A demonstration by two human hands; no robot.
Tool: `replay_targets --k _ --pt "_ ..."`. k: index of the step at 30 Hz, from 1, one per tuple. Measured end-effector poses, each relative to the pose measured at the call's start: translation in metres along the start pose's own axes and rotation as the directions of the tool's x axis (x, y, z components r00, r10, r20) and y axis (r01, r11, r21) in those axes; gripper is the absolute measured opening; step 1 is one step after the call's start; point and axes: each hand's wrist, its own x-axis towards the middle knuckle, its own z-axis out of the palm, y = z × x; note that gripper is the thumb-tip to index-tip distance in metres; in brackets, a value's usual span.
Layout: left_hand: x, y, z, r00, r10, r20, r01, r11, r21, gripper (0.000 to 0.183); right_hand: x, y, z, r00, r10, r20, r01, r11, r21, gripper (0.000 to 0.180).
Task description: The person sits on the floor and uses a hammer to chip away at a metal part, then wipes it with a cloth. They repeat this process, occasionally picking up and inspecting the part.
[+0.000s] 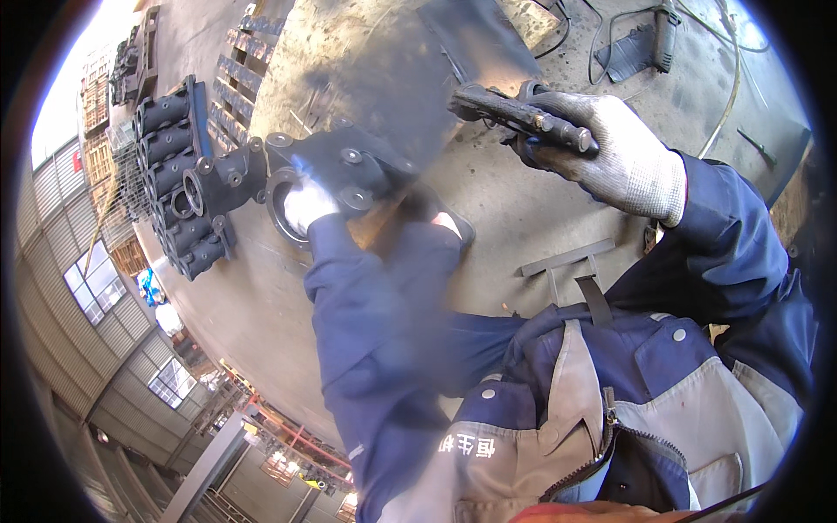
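My left hand (310,204), in a pale glove, grips a dark cast metal housing (340,160) at its round flanged opening. Bosses with bright machined faces stand out on this casting. Part of the glove is washed out by glare, and some fingers are hidden in the opening. On the right, my gloved right hand (608,144) is closed around a dark, grimy hand tool (516,118) with a metal cylinder along its side. Its exact kind is unclear. The tool is held up, apart from the housing.
Several similar castings (167,140) stand in a row at the left, near a slatted pallet (239,72). A corded power tool (667,39) lies at the upper right, among cables and a hose (729,108). A metal bar frame (567,257) is near my legs.
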Motion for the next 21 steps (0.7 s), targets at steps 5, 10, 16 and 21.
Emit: replay_targets --k 5,10,16,21 --pt "-0.009 -0.030 0.011 0.970 0.235 -0.066 -0.243 0.954 -0.177 0.084 -0.002 0.006 0.002 0.998 -0.044 -0.037 0.044 0.999 -0.004 0.036" --pt "0.023 -0.064 0.039 0.919 0.391 -0.042 -0.343 0.746 -0.571 0.070 -0.005 0.005 0.001 1.000 0.026 -0.015 -0.027 1.000 -0.015 0.036" --pt "0.028 -0.086 0.049 0.913 0.401 0.082 -0.079 0.369 -0.926 0.034 -0.004 0.003 -0.003 0.999 0.045 -0.001 -0.045 0.999 -0.018 0.035" --pt "0.003 -0.081 0.040 0.850 0.527 0.005 -0.256 0.420 -0.871 0.033 -0.002 0.007 -0.004 0.998 0.064 -0.014 -0.065 0.997 -0.044 0.036"
